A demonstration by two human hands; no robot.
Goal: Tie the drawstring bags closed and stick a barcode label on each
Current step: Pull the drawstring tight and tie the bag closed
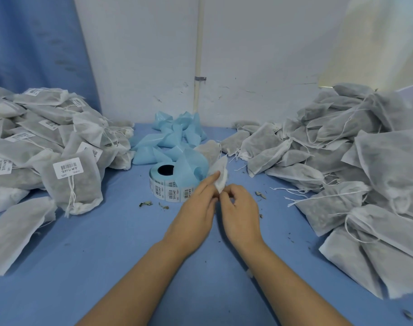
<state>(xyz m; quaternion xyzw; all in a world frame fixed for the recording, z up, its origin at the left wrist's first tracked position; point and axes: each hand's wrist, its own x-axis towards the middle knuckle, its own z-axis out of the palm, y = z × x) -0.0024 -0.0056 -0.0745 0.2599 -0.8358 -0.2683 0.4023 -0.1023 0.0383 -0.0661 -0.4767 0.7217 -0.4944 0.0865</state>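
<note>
- The right hand [239, 208] pinches the lower edge of a small white flat piece [221, 177] between curled thumb and forefinger.
- The left hand [193, 212] lays a straight forefinger [211, 179] on the piece's left face. Its thumb is hidden, so I cannot tell whether it pinches.
- The piece is held upright above the middle of the blue tabletop [106, 243], between the two hands' fingertips. I cannot tell whether it is a label or bag fabric.
- Just to the left of the left hand's fingers, a roll of white barcode labels [172, 188] lies on its side, with pale blue backing strip curling off it.
- Behind the roll, a loose heap of pale blue backing strip [175, 134] lies at the far edge.
- A pile of grey non-woven drawstring bags with barcode labels [66, 147] sits along the left edge.
- A pile of grey non-woven drawstring bags without labels [346, 156] lies along the right edge, their white strings loose.
- Dry leaf scraps [145, 204] lie near the roll.
</note>
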